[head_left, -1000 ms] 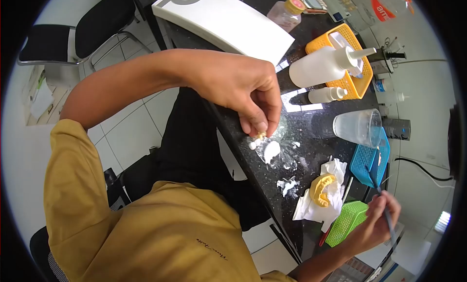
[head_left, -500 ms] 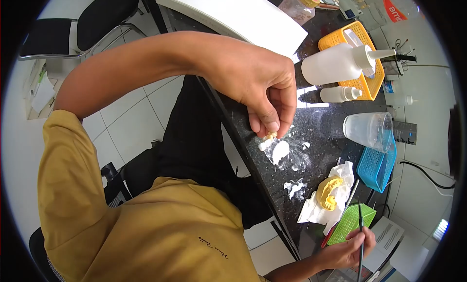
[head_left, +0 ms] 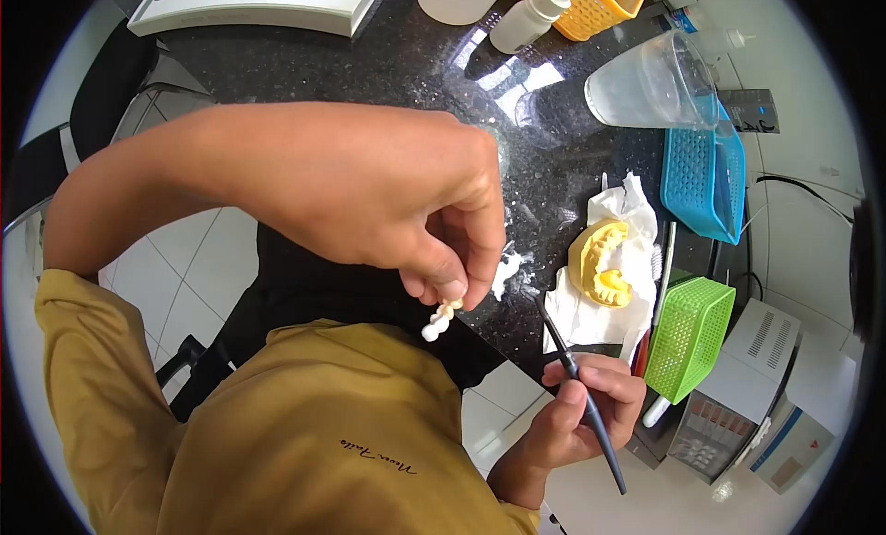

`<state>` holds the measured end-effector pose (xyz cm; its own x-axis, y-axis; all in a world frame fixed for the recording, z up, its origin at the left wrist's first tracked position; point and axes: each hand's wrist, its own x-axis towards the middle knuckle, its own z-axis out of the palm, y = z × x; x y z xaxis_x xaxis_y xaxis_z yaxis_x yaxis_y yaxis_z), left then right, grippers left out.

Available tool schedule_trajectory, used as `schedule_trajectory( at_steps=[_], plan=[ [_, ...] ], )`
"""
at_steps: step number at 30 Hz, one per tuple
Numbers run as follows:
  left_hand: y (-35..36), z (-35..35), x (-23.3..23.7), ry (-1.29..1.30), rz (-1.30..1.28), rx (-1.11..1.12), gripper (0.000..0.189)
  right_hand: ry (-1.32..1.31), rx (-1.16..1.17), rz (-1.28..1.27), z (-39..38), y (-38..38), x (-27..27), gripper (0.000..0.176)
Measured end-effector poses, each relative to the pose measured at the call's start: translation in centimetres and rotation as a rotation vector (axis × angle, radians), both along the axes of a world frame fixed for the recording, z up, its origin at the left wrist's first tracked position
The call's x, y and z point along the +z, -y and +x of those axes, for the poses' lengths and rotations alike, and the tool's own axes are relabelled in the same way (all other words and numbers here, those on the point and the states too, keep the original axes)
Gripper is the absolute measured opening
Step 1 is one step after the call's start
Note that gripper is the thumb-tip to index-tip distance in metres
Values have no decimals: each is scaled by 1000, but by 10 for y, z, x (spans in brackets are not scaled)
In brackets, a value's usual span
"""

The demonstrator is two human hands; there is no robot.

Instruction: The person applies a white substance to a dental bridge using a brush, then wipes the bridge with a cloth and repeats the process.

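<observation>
My left hand [head_left: 438, 231] is closed in a pinch on a small dental bridge [head_left: 441, 321] of joined tooth shapes, cream near the fingertips and white at the free end. It is held above my lap, by the table edge. My right hand [head_left: 591, 410] grips a slim black brush-like tool [head_left: 595, 422], its pointed tip directed up and left toward the table. Near that tip, a yellow dental model [head_left: 602, 266] lies on crumpled white tissue [head_left: 572, 321]. White paste [head_left: 508, 272] is smeared on the dark tabletop beside my left hand.
A clear plastic cup [head_left: 646, 83] holds cloudy liquid. Behind it are a blue basket [head_left: 697, 194] and a yellow basket [head_left: 591, 14]. A green basket [head_left: 692, 341] stands right of the tissue. White bottles [head_left: 531, 20] and a white box [head_left: 258, 9] are at the top.
My left hand has lifted the dental bridge from over the white paste toward my body. My right hand has brought the brush-like tool left, away from the green basket. The view has shifted.
</observation>
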<state>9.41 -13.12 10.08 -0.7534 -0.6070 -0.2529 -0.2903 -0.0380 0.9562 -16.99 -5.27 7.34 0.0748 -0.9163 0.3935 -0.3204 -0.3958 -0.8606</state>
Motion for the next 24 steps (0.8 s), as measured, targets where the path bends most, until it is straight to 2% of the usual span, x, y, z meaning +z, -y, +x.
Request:
schedule_trajectory(
  at_steps=[6, 16, 24],
  plan=[
    [0, -5, 3, 41, 148, 77, 10, -7, 58, 47, 0, 8, -8, 15],
    [1, -7, 1, 55, 177, 95, 10, -189, 128, 47, 0, 10, -8, 16],
    [1, -8, 1, 56, 182, 95, 10, -181, 136, 34, -3, 12, -7, 18]
  ],
)
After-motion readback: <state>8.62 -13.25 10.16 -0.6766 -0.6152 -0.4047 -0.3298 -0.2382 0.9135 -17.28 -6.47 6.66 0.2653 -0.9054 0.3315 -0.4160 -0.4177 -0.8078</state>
